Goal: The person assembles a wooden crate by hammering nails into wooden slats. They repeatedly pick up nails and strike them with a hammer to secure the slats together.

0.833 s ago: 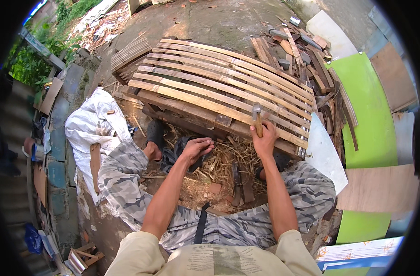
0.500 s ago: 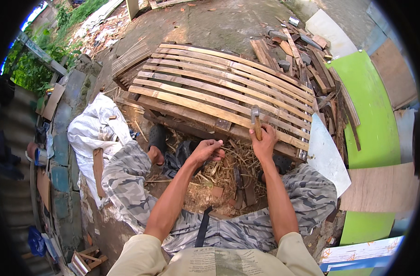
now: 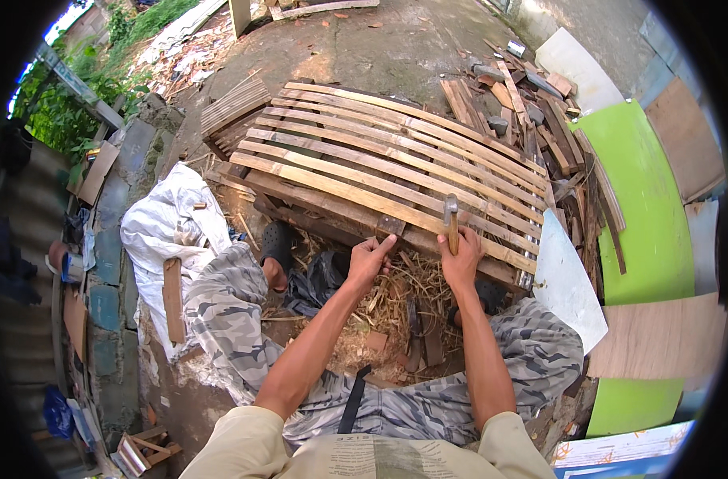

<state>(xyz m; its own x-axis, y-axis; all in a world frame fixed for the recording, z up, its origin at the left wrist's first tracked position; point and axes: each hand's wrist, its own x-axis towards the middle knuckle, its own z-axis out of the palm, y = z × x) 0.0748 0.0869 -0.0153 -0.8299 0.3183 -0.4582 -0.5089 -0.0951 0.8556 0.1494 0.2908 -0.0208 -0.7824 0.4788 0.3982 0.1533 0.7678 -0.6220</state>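
- Right of centre, gripping wooden-handled metal hammer in right hand.
- At centre, pinching with left hand, no telling on what.
- Just above, facing pale-brown slatted wooden panel, slanting lengthwise toward lower right, nearer right hand.

We've got grey-brown ground as the main carrier — clock read from mid-view. At 12 we mark a low wooden frame standing on it, pale slats laid across its top in roughly parallel rows. Smaller slatted piece at 10 to 11, beside the frame. Crumpled white sack at 9. Dark cloth bunched at 7 to 8; wood shavings around 6, small reddish block among them. Scrap wood heaped at 2. Green panel at 3, plywood sheet at 4 — flat or propped, we can't tell.
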